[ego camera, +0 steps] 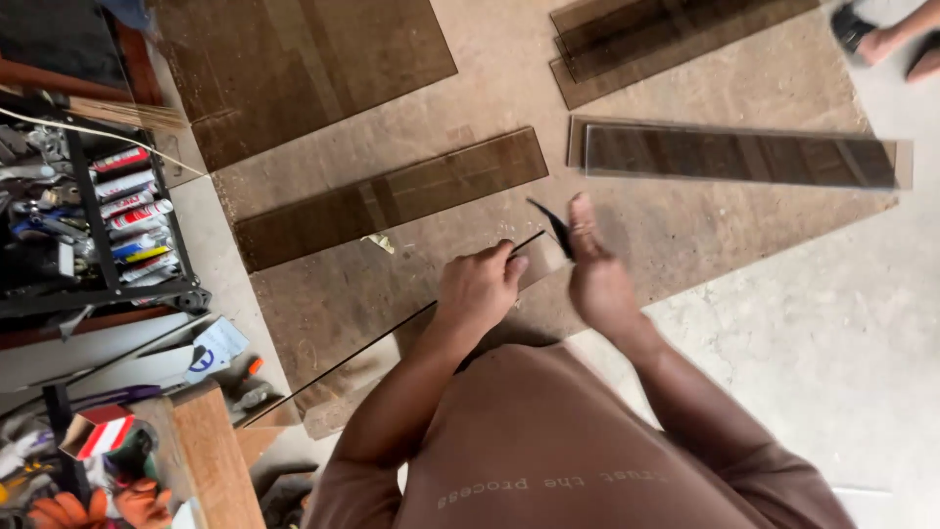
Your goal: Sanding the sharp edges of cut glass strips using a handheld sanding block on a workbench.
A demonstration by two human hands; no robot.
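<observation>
I hold a tinted glass pane on edge, so it shows as a thin dark line running from lower left to upper right. My left hand is closed around its upper end. My right hand is just to the right, thumb up, pinching a small dark curved sliver at the pane's top corner. Whether the sliver is glass or a tool I cannot tell.
Brown boards cover the floor, with a tinted glass strip, another strip, a stack of strips and a large sheet on them. A black rack of tubes stands left, a wooden block lower left. Another person's sandalled feet are top right.
</observation>
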